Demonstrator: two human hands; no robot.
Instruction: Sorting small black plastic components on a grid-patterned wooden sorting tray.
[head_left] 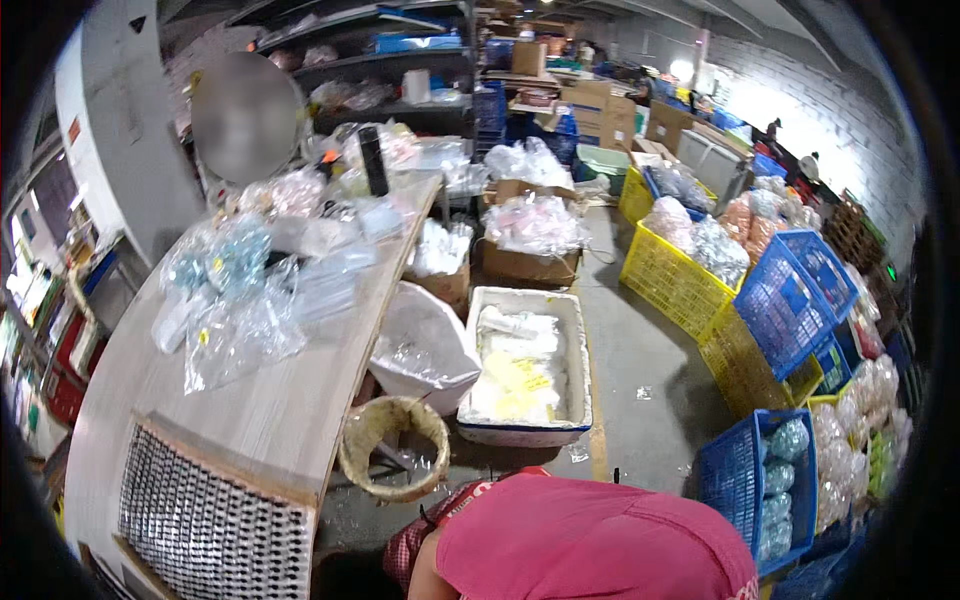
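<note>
Neither of the person's hands is in view, so whether they are apart, together or clamped on something cannot be told, nor what they might hold. A bent back in a pink top (600, 535) fills the lower edge, with a bare arm (427, 570) at its left; whether this is the wearer or a co-worker is unclear. Nearest to it are a round tub (405, 408) and a white foam box (586, 390), both on the floor to the right of the table (300, 405); white and yellow packets (515, 365) lie in the box. The tub stands so near the bent body that a careless foot or knee could tip it. Clear plastic bags (240, 340) are heaped loosely on the table, and a snagging sleeve could drag some off. A tray of small dark and silver pieces (215, 510) sits at the table's near end, where a bump might jolt its contents loose. To the right, a blue crate (795, 300) stands tilted by yellow crates (670, 280) and could slide if knocked. As for writing, pale lettering marks the red cloth (465, 497) beside the pink top, broken by folds; the yellow packets and a yellow sticker (204, 337) carry marks too small to read.
</note>
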